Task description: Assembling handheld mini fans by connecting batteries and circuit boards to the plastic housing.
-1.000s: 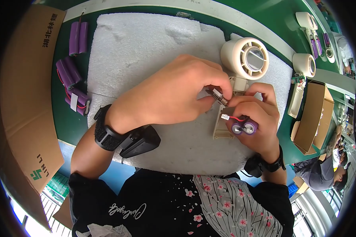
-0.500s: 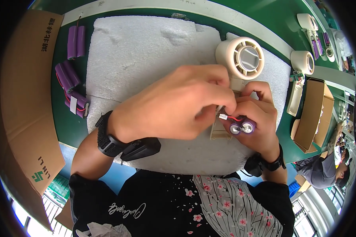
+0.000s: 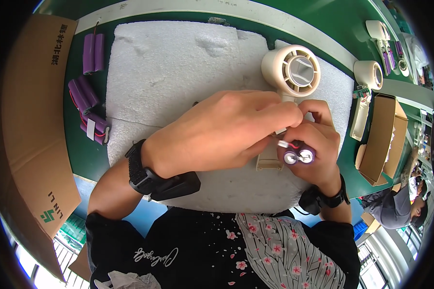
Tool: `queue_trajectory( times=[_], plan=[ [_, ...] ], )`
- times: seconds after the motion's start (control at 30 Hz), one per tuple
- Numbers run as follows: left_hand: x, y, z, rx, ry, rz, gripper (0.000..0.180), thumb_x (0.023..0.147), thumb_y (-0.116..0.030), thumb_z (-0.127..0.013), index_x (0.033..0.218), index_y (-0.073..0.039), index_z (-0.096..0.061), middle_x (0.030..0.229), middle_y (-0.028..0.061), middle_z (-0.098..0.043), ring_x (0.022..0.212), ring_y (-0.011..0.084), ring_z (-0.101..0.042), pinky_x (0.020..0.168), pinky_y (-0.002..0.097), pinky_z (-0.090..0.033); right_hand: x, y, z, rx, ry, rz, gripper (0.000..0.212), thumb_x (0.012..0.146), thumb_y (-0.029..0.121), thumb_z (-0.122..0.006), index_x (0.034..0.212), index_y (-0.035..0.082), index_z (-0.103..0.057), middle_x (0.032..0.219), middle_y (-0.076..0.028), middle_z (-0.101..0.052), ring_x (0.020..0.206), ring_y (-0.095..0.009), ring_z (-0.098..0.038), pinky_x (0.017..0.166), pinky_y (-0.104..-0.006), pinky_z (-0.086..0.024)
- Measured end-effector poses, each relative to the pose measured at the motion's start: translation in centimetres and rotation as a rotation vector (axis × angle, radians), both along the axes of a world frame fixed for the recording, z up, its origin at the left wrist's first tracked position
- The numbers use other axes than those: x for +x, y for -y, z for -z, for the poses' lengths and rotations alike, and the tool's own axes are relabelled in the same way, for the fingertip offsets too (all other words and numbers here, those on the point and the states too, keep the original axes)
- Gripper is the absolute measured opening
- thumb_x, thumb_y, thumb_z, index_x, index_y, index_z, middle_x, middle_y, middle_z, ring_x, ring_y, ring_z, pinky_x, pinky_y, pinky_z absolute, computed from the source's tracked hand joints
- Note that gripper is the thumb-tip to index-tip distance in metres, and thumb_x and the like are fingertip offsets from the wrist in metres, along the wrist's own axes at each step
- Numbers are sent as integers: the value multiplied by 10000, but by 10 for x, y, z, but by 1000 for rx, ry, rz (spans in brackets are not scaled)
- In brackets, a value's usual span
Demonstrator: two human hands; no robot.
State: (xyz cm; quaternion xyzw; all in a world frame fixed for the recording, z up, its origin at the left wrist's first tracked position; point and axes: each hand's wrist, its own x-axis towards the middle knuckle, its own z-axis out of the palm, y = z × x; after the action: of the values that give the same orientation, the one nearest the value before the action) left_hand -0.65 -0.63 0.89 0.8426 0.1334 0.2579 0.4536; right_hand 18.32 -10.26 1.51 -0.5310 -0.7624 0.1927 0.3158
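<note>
On the foam pad lies a cream handheld fan [image 3: 291, 71], its round head away from me and its hollow handle [image 3: 269, 162] toward me. My right hand [image 3: 318, 139] is closed round a purple battery pack [image 3: 299, 155], whose two cell ends face me. A white plug [image 3: 283, 144] on a short red wire sticks out beside the pack. My left hand [image 3: 236, 127] reaches across the handle, fingers pinched beside my right fingertips. Whatever is between those fingers is hidden behind the hand. Most of the handle's inside is covered too.
White foam [image 3: 178, 62] covers the green bench. Several purple battery packs [image 3: 92, 53] lie along its left side, by a large cardboard box [image 3: 33, 120]. To the right are another opened fan [image 3: 368, 75] and a small carton [image 3: 378, 139]. A person [image 3: 398, 204] sits farther right.
My left hand has shifted right and its fingertips have moved up toward the fan's neck. The battery pack and its white plug have moved slightly right in my right hand.
</note>
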Motion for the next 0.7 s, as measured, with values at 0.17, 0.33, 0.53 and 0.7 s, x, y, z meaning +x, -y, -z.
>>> queue_trajectory(
  times=[0.17, 0.33, 0.53, 0.7],
  plan=[
    [3, 1, 3, 2, 54, -25, 441, 659, 59, -750, 1042, -98, -597, 887, 84, -633, 771, 283, -637, 652, 357, -534, -2, 1, 1, 160, -111, 107, 312, 552, -54, -759, 825, 40, -641, 854, -93, -668, 842, -288, -594, 691, -355, -499],
    [4, 2, 3, 15, 79, -36, 451, 671, 62, -744, 1065, -101, -595, 906, 84, -628, 787, 283, -641, 681, 352, -545, -3, -2, 3, 234, -42, 106, 337, 568, -39, -778, 885, 24, -682, 907, -92, -661, 787, -268, -610, 661, -341, -508],
    [2, 1, 1, 7, 31, -38, 464, 676, 67, -734, 1085, -98, -591, 951, 83, -595, 828, 278, -644, 710, 338, -554, 1, -2, 0, 208, -10, 71, 325, 591, -33, -784, 899, 19, -692, 906, -97, -657, 779, -265, -620, 658, -336, -514],
    [2, 5, 2, -31, -37, -108, 463, 686, 53, -732, 1101, -95, -591, 981, 84, -575, 847, 266, -645, 723, 325, -558, -1, -1, 1, 137, -85, 107, 310, 596, -48, -788, 882, 14, -686, 895, -104, -655, 767, -240, -633, 644, -308, -518]
  ],
)
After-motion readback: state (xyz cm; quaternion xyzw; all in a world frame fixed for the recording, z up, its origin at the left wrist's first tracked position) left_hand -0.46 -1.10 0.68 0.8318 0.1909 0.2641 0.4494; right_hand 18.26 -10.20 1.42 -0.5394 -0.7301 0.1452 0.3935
